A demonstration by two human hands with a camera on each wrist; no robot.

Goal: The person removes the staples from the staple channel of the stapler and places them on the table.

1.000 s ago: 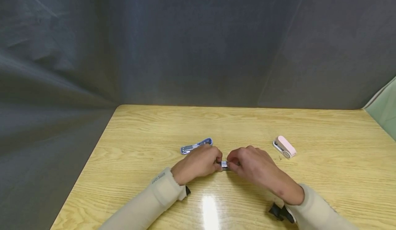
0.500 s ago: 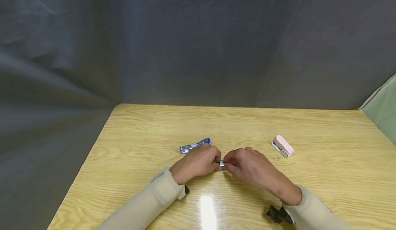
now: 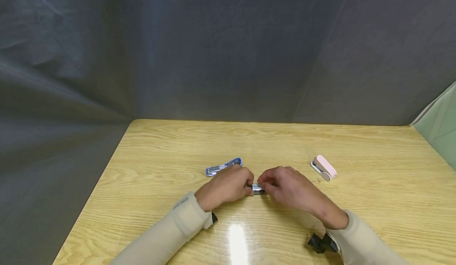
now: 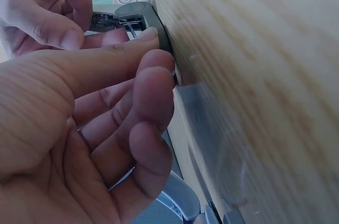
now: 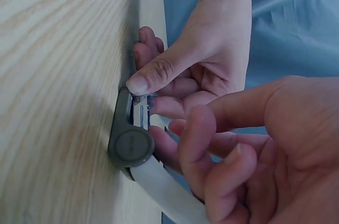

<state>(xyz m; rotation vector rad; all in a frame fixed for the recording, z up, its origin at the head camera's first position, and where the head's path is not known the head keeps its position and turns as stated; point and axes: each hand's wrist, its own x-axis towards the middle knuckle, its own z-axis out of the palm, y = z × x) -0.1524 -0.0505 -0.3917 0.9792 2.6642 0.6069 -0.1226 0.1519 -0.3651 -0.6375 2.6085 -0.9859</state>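
Between the person's two hands I see a dark grey and white stapler (image 5: 132, 144), opened at its round hinge with a silver metal channel (image 5: 142, 114) showing, right down at the yellow wood-grain table (image 3: 178, 146); whether it rests there I can't tell. The left hand (image 3: 228, 183) pinches its far end from the hinge, thumb on the grey part. The right hand (image 3: 290, 187) is at the hinge end, fingers bent close, but I can't tell whether it has hold of anything. Just beyond the left hand lies a blue stapler with silver metal parts (image 3: 215, 171), partly hidden; a pink and white stapler (image 3: 325, 168) lies farther right, apart from both hands.
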